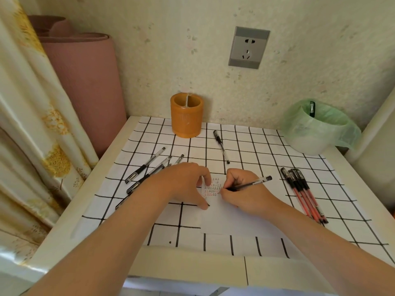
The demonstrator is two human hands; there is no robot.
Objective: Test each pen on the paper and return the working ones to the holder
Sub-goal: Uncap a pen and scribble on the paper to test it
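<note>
My right hand [241,192] grips a clear black-ink pen [251,184] with its tip down on the white paper [222,218], which carries rows of small black and red marks. My left hand [188,182] presses the paper's left edge with spread fingers. The orange pen holder [186,115] stands at the back of the table; nothing shows above its rim. Several black pens [147,167] lie to the left, partly under my left forearm. One black pen [221,146] lies alone behind the paper. Three red pens [303,193] lie together on the right.
A white bin with a green liner [318,127] stands at the back right with a black pen inside. A gridded sheet [256,144] covers the table. A pink roll [85,82] and a curtain [27,124] stand left. A wall socket [248,47] is behind.
</note>
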